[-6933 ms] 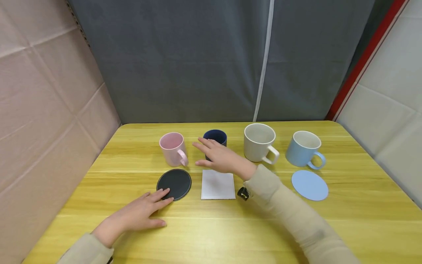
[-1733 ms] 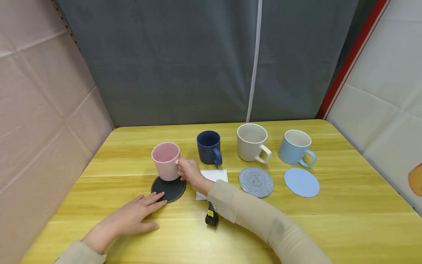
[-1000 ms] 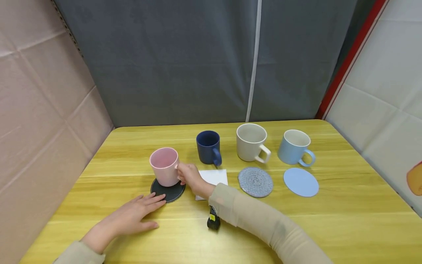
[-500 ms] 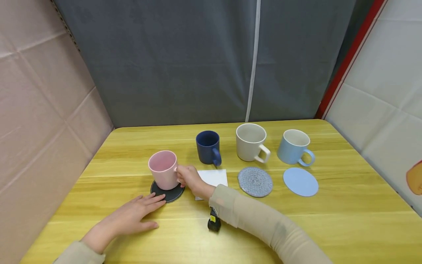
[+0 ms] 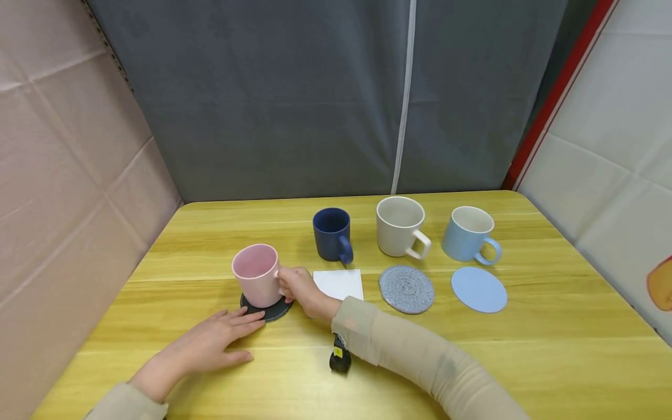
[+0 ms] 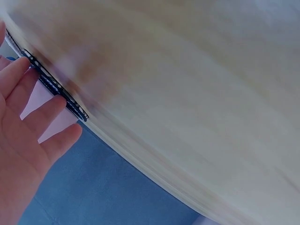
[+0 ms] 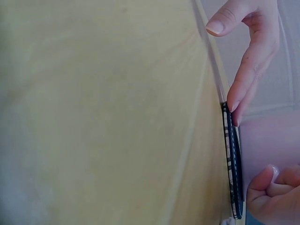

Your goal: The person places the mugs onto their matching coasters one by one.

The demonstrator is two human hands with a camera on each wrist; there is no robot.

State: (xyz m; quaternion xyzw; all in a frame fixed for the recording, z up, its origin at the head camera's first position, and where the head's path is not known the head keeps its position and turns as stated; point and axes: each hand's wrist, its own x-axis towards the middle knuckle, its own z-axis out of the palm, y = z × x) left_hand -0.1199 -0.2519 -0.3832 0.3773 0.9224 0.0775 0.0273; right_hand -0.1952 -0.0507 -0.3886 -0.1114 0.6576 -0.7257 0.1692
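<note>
The pink mug [image 5: 258, 284] stands upright over the round black coaster [image 5: 277, 311], apparently resting on it in the right wrist view. My right hand [image 5: 306, 290] grips its handle, fingers curled round it and mostly hiding it. From the near left, my left hand [image 5: 210, 344] lies with fingers extended, the fingertips touching the coaster's front edge. In the right wrist view the coaster [image 7: 233, 161] appears edge-on, with the mug's wall [image 7: 267, 138] directly against its top. Behind my right hand and partly covered by it is a square white coaster [image 5: 340, 283].
On the wooden table [image 5: 420, 361] stand a navy mug [image 5: 332, 236], a white mug [image 5: 397, 230] and a light blue mug [image 5: 464, 239]. A grey woven coaster [image 5: 406, 290] and a round pale blue coaster [image 5: 479, 290] lie in front. A black wrist device [image 5: 339, 357] hangs under my right wrist.
My right hand went from near the navy mug to the pink mug's handle. The pink mug came from behind the black coaster onto it, lately shifting slightly left and nearer. My left hand stayed put.
</note>
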